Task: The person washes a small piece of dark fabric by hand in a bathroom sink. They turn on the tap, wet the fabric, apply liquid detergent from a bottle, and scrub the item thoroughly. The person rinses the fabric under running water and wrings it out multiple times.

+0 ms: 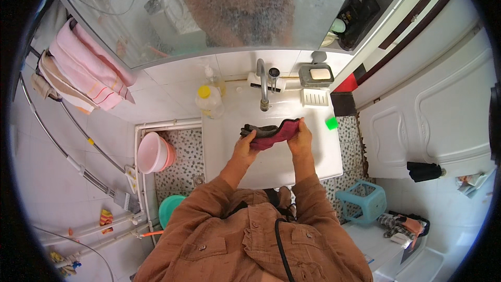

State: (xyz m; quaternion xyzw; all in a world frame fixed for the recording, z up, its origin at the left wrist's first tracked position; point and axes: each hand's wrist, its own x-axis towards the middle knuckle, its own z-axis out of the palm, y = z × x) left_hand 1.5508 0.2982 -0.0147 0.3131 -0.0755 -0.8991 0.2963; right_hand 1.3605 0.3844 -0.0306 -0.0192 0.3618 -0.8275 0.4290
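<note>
1. A person in a brown shirt stands at a white sink (pixel 323 151) in a small bathroom, seen from above.
2. Both hands hold one cloth (pixel 271 131), dark red with a grey part on its left, above the sink basin and just in front of the tap (pixel 262 86).
3. The left hand (pixel 245 143) has its fingers closed on the cloth's left end, where the grey part bunches.
4. The right hand (pixel 301 138) has its fingers closed on the cloth's right end, thumb side up.
5. The cloth stretches between the two hands and sags a little in the middle.
6. A bottle (pixel 210 100) with a yellow cap stands on the sink's back left corner.
7. A soap dish (pixel 316 74) with a pale bar sits behind the tap, to the right.
8. A small green block (pixel 331 122) lies on the sink's right edge.
9. A pink basin (pixel 153 152) rests on the floor left of the sink.
10. Pink towels (pixel 91 68) hang on a rail at far left.
11. A blue stool (pixel 362 201) stands on the floor at right.
</note>
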